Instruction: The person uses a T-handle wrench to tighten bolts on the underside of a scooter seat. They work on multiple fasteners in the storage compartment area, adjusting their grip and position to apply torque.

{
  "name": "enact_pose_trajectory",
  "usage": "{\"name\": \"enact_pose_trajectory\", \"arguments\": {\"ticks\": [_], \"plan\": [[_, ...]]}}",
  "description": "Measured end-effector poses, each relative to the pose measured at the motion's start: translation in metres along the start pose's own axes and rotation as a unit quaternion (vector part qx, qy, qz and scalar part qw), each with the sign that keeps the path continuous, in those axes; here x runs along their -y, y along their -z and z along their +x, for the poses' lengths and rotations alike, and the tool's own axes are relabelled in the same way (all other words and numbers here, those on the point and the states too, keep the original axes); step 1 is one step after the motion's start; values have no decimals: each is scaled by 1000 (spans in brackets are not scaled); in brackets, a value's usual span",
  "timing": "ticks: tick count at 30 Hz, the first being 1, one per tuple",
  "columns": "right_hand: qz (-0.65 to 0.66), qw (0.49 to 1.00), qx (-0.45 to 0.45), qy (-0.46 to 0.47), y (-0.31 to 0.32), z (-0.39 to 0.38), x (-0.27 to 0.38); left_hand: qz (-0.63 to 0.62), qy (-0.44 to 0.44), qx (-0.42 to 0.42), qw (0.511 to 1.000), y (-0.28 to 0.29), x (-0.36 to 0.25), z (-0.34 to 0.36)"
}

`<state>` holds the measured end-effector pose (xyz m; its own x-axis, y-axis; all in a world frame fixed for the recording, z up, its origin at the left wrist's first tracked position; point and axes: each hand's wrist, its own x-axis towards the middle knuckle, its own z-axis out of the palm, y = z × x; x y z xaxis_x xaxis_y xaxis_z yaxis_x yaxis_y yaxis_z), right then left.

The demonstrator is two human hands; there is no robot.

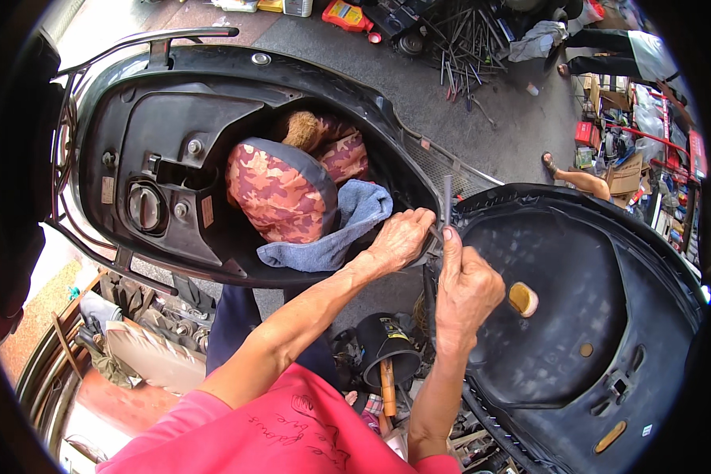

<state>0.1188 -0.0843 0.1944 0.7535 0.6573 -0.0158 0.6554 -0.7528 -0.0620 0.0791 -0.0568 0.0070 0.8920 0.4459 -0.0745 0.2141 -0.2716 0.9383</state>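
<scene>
Right grip [469,291] tight around rod [448,199]

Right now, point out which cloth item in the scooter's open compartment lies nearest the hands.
The plain blue towel, right beside the left hand; the reddish camouflage-patterned items lie farther away.

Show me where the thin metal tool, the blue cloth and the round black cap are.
Thin metal tool [448,199]: head view, on its exposed shaft.
Blue cloth [357,215]: head view, on its folded upper part.
Round black cap [144,207]: head view, on its raised middle.
</scene>
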Motion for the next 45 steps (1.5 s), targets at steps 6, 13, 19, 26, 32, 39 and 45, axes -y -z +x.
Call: {"name": "enact_pose_trajectory", "arguments": {"ticks": [6, 13, 19, 26, 32, 39, 45], "plan": [[15, 986, 127, 111, -3, -12, -27, -15, -9, -38, 999, 0, 3, -7], [-101, 958, 104, 247, -6, 4, -31, -9, 1, 4, 1000, 5, 1, -1], [-71, 974, 27, 214, -6, 8, -23, -11, -23, -6, 1000, 12, 0, 0], [264, 917, 154, -255, -24, 6, -22, -21, 11, -20, 1000, -3, 7, -6], [-1, 989, -107, 106, -18, -10, -22, -16, 6, -30, 999, 1, 6, -2], [295, 922, 134, -212, -41, -22, -22, -20, -5, -62, 998, -2, 1, -4], [107, 993, -32, -43, -30, -22, -6, 6, -72, -144, 987, 1, -10, -2]]}}
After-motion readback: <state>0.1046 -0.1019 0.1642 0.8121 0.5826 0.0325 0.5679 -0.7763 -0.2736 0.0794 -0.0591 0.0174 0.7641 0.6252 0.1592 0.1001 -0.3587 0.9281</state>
